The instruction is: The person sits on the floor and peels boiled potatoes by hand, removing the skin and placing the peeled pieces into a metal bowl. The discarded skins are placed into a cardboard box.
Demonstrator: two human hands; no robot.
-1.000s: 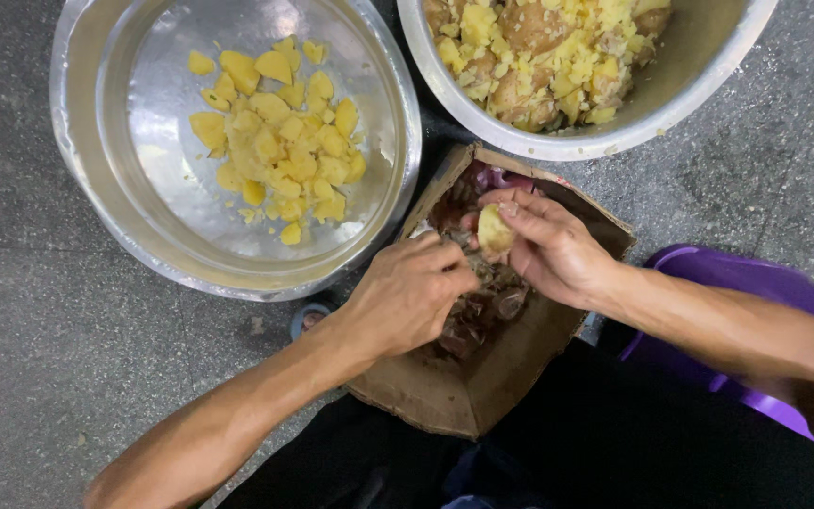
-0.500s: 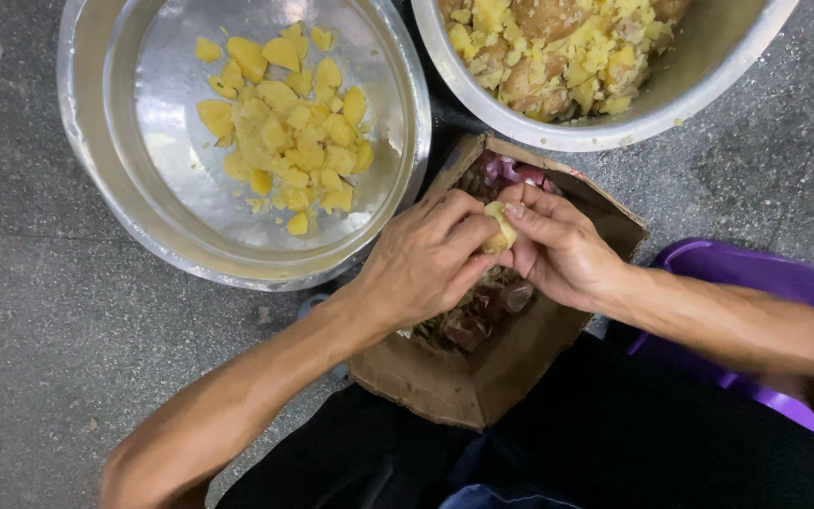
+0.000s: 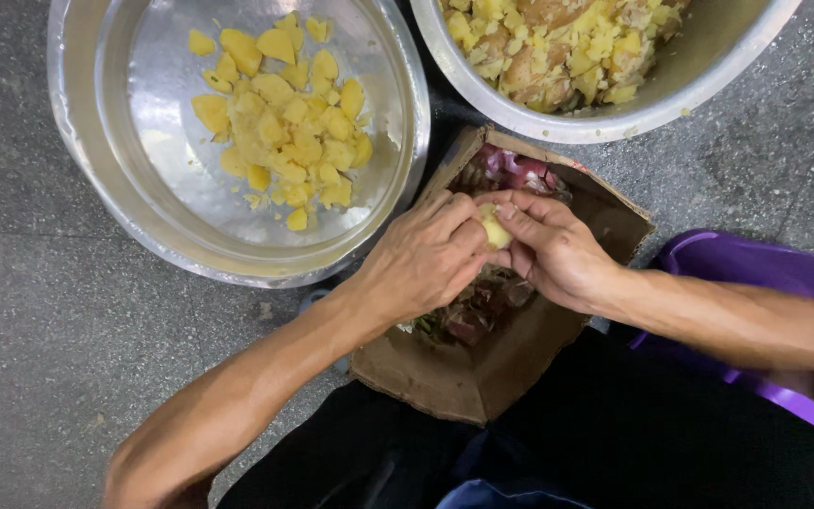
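- I hold one small yellow potato piece (image 3: 494,229) between my two hands, above the cardboard box (image 3: 482,377); it sits right of the scene's middle, in front of my lap.
- My left hand (image 3: 426,254) is curled around the piece from the left, fingers bent and closed against it, knuckles up.
- My right hand (image 3: 548,247) closes on it from the right, thumb and fingertips (image 3: 511,209) pinching its far edge. Both hands touch each other around the piece.
- So little of the piece shows between my fingers that I cannot tell its long axis or which way it points; only a pale, rounded patch is visible.
- I count two metal bowls. The left bowl (image 3: 87,179) lies far left and holds a loose heap of peeled yellow potato chunks (image 3: 284,123); they are too many and too bunched to count exactly, with a few stray ones near the heap's edges.
- The right bowl (image 3: 520,113) lies far right, cut off by the top edge, and is filled with rougher potato pieces (image 3: 558,38), some with brownish skin.
- I count one box: open, brown, one corner pointing towards me, with dark peelings (image 3: 478,306) inside and something pink at its far end.
- One purple plastic thing (image 3: 737,269) lies to the right, under my right forearm.
- Everything rests on a grey speckled floor (image 3: 30,330).
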